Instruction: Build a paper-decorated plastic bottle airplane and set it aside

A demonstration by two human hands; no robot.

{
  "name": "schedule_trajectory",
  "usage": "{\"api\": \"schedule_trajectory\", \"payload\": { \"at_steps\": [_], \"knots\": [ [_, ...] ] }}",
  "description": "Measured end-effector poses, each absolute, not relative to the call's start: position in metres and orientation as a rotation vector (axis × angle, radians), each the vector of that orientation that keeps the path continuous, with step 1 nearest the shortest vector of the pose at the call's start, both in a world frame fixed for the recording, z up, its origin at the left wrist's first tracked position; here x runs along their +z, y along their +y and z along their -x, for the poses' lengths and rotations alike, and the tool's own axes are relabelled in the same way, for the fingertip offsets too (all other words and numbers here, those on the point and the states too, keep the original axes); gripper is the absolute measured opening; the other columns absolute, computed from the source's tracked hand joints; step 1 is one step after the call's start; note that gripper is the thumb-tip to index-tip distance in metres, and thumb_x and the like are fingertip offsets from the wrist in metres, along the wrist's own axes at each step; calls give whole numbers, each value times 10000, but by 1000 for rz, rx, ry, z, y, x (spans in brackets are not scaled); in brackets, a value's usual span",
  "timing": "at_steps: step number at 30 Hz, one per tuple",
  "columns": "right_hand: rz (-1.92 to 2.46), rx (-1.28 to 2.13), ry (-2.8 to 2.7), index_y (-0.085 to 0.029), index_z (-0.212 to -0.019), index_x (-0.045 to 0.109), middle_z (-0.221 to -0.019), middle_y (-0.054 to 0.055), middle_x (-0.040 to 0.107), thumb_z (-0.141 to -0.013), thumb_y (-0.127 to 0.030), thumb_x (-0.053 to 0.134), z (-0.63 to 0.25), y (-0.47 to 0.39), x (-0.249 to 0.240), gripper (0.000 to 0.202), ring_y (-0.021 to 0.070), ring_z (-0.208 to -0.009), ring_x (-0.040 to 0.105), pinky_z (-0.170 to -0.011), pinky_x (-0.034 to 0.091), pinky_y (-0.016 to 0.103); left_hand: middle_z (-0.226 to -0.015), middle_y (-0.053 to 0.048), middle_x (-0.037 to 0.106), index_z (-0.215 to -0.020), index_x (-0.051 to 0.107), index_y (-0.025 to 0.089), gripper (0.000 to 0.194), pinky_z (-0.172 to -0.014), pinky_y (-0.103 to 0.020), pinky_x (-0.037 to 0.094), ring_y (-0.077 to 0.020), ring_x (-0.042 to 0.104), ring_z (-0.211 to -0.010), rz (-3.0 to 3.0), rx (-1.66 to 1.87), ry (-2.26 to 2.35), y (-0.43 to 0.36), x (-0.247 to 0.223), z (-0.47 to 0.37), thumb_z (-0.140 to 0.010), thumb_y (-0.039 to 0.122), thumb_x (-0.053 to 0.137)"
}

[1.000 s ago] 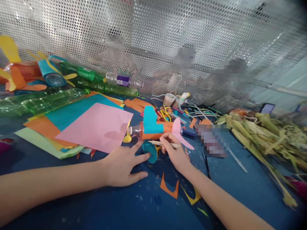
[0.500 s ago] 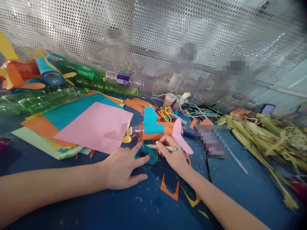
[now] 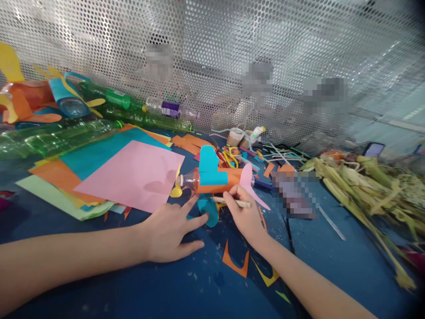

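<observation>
My left hand (image 3: 171, 231) lies flat on the table with its fingers spread, fingertips against a rounded blue paper piece (image 3: 208, 212). In my right hand (image 3: 244, 212) I pinch a slim, pale-handled brush (image 3: 237, 202), its tip over that blue piece. Just behind both hands lies a plastic bottle plane (image 3: 215, 182) wrapped in orange paper. It has a blue paper wing (image 3: 210, 170) upright on its side, a yellow propeller (image 3: 177, 188) at the cap and a pink paper tail (image 3: 246, 177). The brush's tip is partly lost against the blue paper.
Coloured paper sheets (image 3: 133, 173) are stacked at left, with green bottles (image 3: 73, 137) and other bottle planes (image 3: 69, 99) behind. Small cups (image 3: 235, 136), scissors (image 3: 229, 156) and paper scraps sit at the back. Dried husks (image 3: 358, 190) pile up at right. Orange offcuts (image 3: 244, 266) lie in front.
My right hand has slid slightly to the right with the brush, whose tip has drawn back across the blue piece. My left hand stays in place.
</observation>
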State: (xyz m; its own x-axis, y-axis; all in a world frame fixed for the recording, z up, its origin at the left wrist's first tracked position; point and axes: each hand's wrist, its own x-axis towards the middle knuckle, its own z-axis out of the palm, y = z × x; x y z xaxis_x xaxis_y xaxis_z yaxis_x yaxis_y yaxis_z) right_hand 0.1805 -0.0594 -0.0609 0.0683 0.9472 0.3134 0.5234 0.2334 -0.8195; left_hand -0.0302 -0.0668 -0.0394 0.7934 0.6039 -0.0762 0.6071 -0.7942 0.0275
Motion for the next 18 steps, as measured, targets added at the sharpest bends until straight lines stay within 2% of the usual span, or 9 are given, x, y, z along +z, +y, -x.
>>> {"api": "schedule_trajectory", "payload": {
  "at_steps": [5, 18],
  "knots": [
    [1443, 535, -1588, -217, -623, 334, -529, -72, 315, -837, -285, 485, -182, -60, -60, 270, 101, -477, 321, -463, 264, 244, -1428, -208, 281, -1364, 331, 320, 561, -687, -448, 501, -286, 640, -834, -2926, -120, 1001, -67, -38, 30, -871, 583, 284],
    [1369, 628, -1665, -218, -609, 314, -526, -70, 302, -824, -232, 468, -176, -67, -59, 265, 93, -465, 325, -451, 274, 227, -1409, -217, 306, -1358, 334, 319, 549, -664, -466, 508, -309, 641, -833, -2918, -64, 987, -66, -40, 30, -869, 568, 317]
  ]
}}
